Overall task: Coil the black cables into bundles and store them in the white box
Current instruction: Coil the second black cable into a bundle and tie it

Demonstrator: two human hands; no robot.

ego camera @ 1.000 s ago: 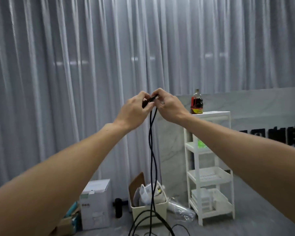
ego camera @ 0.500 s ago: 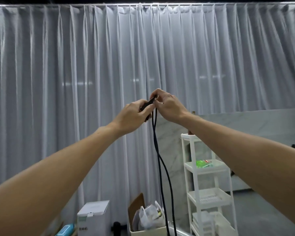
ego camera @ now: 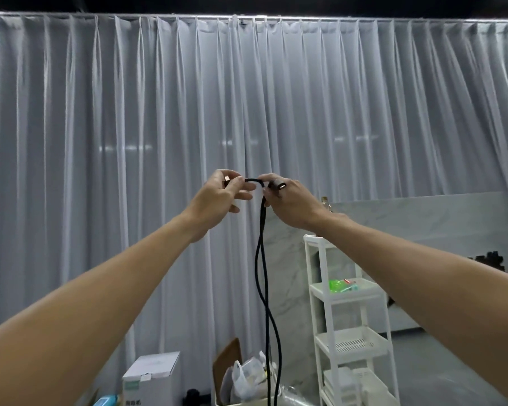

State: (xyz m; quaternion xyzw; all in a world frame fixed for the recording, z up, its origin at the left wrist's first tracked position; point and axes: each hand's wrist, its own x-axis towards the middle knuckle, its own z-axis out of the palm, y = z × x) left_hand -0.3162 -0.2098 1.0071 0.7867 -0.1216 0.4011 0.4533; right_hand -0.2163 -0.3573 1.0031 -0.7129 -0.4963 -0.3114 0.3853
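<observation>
Both my arms are raised in front of the grey curtain. My left hand (ego camera: pixel 221 194) pinches one end of a black cable (ego camera: pixel 264 276), its plug tip showing between thumb and fingers. My right hand (ego camera: pixel 291 202) grips the other end, whose plug (ego camera: pixel 277 184) pokes out above the knuckles. A short arc of cable bridges the two hands. Two strands hang straight down from my right hand, cross once and leave the bottom of the frame. A white box (ego camera: pixel 151 379) stands on the floor at lower left.
A white tiered shelf rack (ego camera: pixel 351 323) stands at the right with a green packet on one shelf. An open cardboard box with a plastic bag (ego camera: pixel 247 376) sits on the floor behind the hanging strands. A marble panel (ego camera: pixel 423 218) lines the wall.
The two hands, pressed together a second ago, have drawn slightly apart, exposing a short span of cable and both plugs. The view has tilted upward.
</observation>
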